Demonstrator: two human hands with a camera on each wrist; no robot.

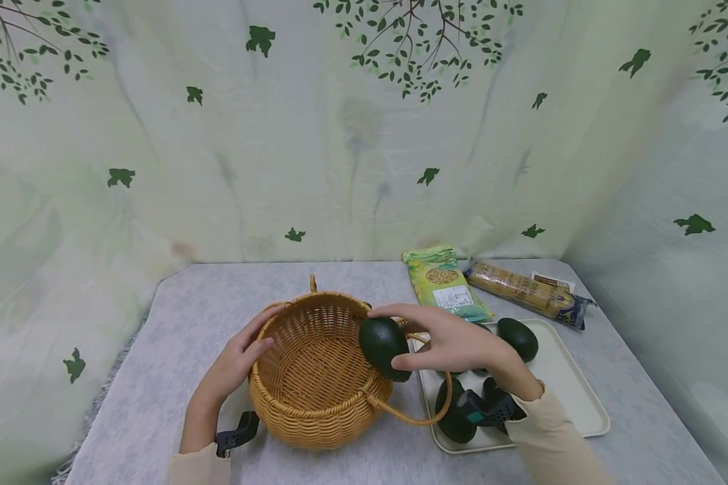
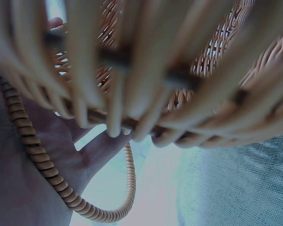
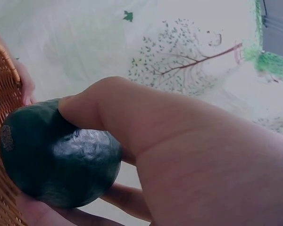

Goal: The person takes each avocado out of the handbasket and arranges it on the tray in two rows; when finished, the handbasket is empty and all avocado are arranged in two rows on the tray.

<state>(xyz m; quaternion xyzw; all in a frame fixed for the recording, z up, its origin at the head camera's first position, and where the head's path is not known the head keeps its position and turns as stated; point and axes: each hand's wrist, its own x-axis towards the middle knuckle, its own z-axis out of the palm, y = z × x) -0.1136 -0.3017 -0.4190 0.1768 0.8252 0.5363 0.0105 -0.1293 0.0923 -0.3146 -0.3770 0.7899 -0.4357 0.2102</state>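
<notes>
My right hand [image 1: 449, 338] holds a dark green avocado [image 1: 383, 345] between thumb and fingers, over the right rim of a round wicker basket [image 1: 318, 428]. Up close in the right wrist view, the avocado [image 3: 61, 155] has a glossy skin and a small rough scar, with the basket wall behind it. At the basket's left rim, my left hand [image 1: 233, 360] grips the edge, its thumb over the rim. Bare woven bottom shows inside the basket. A looped handle [image 1: 415, 421] hangs out on the right; another handle [image 2: 59, 186] crosses the left palm in the left wrist view.
Right of the basket lies a cream tray [image 1: 573, 394] with several avocados [image 1: 518, 339], partly hidden under my right forearm. Behind it are a green-yellow food bag [image 1: 445, 283] and a long packet of dry noodles [image 1: 524, 289]. A leaf-patterned curtain [image 1: 352, 155] hangs behind the table.
</notes>
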